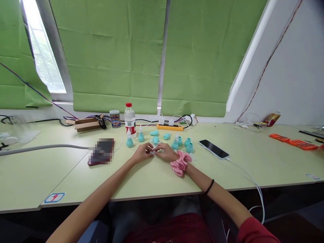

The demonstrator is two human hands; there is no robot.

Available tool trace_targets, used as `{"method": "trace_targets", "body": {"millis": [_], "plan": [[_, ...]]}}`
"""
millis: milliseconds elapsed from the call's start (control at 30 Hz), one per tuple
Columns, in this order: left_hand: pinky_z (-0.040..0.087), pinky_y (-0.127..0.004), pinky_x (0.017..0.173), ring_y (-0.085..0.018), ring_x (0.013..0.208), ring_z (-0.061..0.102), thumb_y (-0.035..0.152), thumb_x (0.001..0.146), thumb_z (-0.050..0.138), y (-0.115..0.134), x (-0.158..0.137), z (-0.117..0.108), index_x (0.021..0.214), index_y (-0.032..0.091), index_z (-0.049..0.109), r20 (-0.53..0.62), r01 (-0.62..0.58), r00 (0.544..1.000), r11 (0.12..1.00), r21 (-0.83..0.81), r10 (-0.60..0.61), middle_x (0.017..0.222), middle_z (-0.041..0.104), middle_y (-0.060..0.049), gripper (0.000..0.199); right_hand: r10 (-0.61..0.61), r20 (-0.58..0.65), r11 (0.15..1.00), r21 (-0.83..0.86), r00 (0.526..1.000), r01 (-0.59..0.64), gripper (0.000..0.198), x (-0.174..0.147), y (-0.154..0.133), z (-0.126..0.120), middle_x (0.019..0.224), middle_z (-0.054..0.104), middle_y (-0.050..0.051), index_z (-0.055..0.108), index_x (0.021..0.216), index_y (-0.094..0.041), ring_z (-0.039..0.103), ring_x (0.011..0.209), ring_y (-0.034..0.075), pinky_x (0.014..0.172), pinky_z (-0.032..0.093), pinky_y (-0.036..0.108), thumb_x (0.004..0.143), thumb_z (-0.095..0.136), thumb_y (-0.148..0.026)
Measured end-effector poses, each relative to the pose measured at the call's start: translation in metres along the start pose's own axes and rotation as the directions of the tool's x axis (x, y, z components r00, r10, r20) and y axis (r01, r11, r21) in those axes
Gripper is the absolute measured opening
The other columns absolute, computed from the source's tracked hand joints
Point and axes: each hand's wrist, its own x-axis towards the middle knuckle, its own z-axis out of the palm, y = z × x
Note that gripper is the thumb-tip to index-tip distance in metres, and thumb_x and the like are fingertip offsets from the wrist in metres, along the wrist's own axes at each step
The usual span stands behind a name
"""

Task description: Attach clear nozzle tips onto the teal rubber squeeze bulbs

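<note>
My left hand [142,153] and my right hand [165,152] meet above the table, fingers pinched on a small clear plastic piece [152,153]. Its exact shape is partly hidden by the fingertips. Just beyond the hands lies a teal squeeze bulb [156,140]. To the left, two teal bulbs with clear tips, a nearer one [129,142] and a farther one [141,136], stand upright. Two more teal pieces, one on its side [154,133] and another [167,136], lie behind. Right of my right hand are several teal bulbs, among them an open-necked one [189,147].
A water bottle [130,121] and a can [115,118] stand at the back, near a yellow power strip [169,127]. A white-edged phone [214,149] with its cable lies right; a dark blurred-out device [101,152] lies left. An open cardboard box [87,125] sits behind it.
</note>
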Motion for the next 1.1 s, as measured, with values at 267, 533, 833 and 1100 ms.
{"method": "trace_targets", "body": {"millis": [267, 533, 833, 1100], "plan": [[0.048, -0.028, 0.061, -0.015, 0.063, 0.060, 0.021, 0.057, 0.061, 0.000, 0.000, -0.001, 0.081, 0.016, 0.050, 0.004, 0.006, 1.000, 1.000, 0.020, -0.006, 0.076, 0.066, -0.004, 0.027, -0.042, -0.006, 0.992, -0.118, 0.999, 0.041, 0.022, -0.003, 0.001, -0.002, 0.074, 0.061, 0.002, 0.064, 0.092, -0.021, 0.052, 0.072, 0.012, 0.067, 0.040, 0.023, 0.072, 0.056, -0.021], [0.049, -0.029, 0.063, -0.015, 0.065, 0.060, 0.021, 0.057, 0.061, 0.000, 0.001, -0.001, 0.080, 0.016, 0.051, 0.002, 0.024, 1.000, 1.000, 0.019, -0.024, 0.075, 0.065, -0.004, 0.026, -0.041, 0.030, 0.974, -0.223, 0.999, 0.046, 0.019, -0.003, 0.004, 0.000, 0.074, 0.060, 0.003, 0.065, 0.089, -0.023, 0.051, 0.076, 0.014, 0.068, 0.040, 0.025, 0.074, 0.054, -0.022], [0.050, -0.029, 0.062, -0.016, 0.067, 0.061, 0.019, 0.057, 0.061, 0.004, 0.000, -0.002, 0.078, 0.017, 0.050, -0.003, 0.045, 0.999, 0.999, -0.013, -0.045, 0.073, 0.065, -0.004, 0.024, -0.030, 0.062, 0.933, -0.357, 0.998, 0.050, 0.020, -0.004, -0.004, -0.001, 0.077, 0.058, 0.005, 0.064, 0.092, -0.025, 0.047, 0.083, 0.017, 0.068, 0.039, 0.026, 0.078, 0.049, -0.023], [0.050, -0.030, 0.063, -0.017, 0.066, 0.061, 0.022, 0.058, 0.061, 0.002, 0.000, -0.001, 0.077, 0.017, 0.050, -0.007, 0.042, 0.999, 0.999, -0.006, -0.042, 0.072, 0.065, -0.004, 0.022, -0.080, 0.126, 0.894, -0.430, 0.989, 0.127, 0.020, -0.004, -0.010, -0.002, 0.080, 0.057, 0.006, 0.062, 0.091, -0.021, 0.046, 0.083, 0.018, 0.067, 0.039, 0.027, 0.076, 0.051, -0.025]]}}
